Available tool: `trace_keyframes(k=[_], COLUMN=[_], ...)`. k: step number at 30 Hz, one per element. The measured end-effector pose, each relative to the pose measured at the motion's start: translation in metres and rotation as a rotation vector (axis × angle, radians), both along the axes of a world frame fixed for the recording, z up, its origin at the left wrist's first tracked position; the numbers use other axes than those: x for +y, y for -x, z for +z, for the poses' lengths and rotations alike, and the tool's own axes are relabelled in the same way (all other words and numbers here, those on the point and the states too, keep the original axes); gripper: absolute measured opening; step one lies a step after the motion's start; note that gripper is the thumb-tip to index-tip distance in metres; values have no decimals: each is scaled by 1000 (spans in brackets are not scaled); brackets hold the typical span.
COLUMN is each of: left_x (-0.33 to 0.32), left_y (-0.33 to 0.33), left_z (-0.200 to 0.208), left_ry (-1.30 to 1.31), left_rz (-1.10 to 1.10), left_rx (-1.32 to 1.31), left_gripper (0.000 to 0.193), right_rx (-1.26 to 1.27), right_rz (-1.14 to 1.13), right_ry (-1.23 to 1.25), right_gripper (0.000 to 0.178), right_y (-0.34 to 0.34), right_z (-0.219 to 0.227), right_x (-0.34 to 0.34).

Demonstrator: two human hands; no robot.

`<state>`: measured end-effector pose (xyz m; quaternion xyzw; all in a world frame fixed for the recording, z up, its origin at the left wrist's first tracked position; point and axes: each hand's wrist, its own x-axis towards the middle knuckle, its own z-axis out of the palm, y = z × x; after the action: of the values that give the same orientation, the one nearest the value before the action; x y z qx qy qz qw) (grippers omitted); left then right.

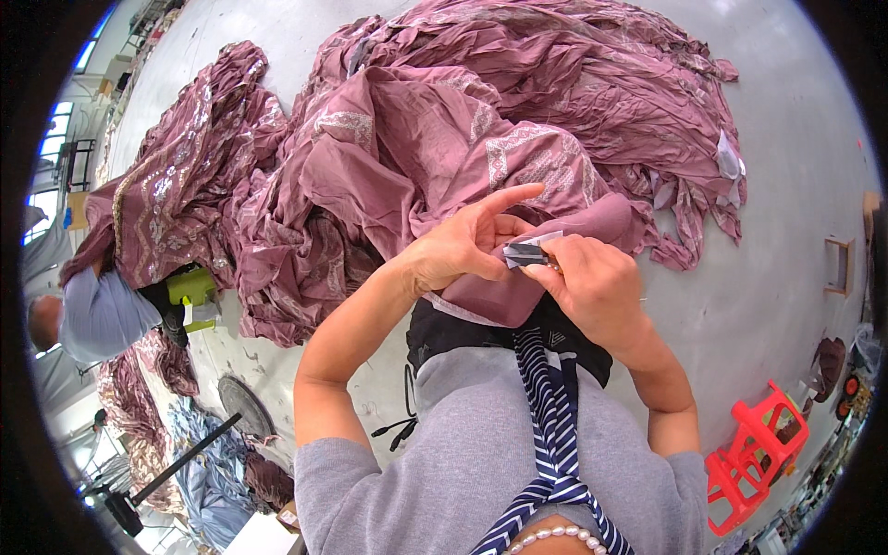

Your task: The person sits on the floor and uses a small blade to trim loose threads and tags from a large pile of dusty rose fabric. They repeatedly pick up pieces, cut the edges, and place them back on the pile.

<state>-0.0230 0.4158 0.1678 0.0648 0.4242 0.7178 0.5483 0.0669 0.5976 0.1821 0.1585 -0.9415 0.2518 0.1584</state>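
My right hand is closed around small dark thread snips, with the blades pointing left. They lie over a white tag-like piece at the edge of a mauve cloth in front of my waist. My left hand has the cloth between its thumb and curled fingers, while its index finger sticks out to the right. This cloth joins a large heap of mauve fabric with pale printed bands on the surface ahead. Whether the blades touch a thread cannot be seen.
At the left another person in a light blue top bends beside the patterned mauve fabric. Red plastic stools stand at the lower right. A black pole with a round base and a blue fabric pile are at the lower left.
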Motion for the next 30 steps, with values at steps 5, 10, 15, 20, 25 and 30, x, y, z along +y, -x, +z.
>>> trace_keyframes(k=[5, 10, 15, 20, 25, 30], left_x=[2, 0, 2, 1, -5, -18], left_y=[0, 0, -1, -4, -12, -18], left_z=[-2, -2, -1, -1, 4, 23], left_ry=[-21, 3, -44, -38, -14, 349], left_rz=[-1, 2, -5, -8, -54, -177], left_rx=[-28, -3, -1, 5, 218, 1081], left_gripper=[101, 102, 106, 102, 90, 79], right_rx=[32, -159, -300, -231, -215, -192], right_rz=[-7, -183, -41, -168, -128, -102], right_ry=[-51, 347, 490, 536, 542, 169], right_gripper=[26, 33, 26, 19, 19, 23], right_y=[2, 5, 11, 18, 15, -7], right_z=[1, 13, 8, 0, 0, -23], right_x=[1, 21, 14, 27, 51, 75])
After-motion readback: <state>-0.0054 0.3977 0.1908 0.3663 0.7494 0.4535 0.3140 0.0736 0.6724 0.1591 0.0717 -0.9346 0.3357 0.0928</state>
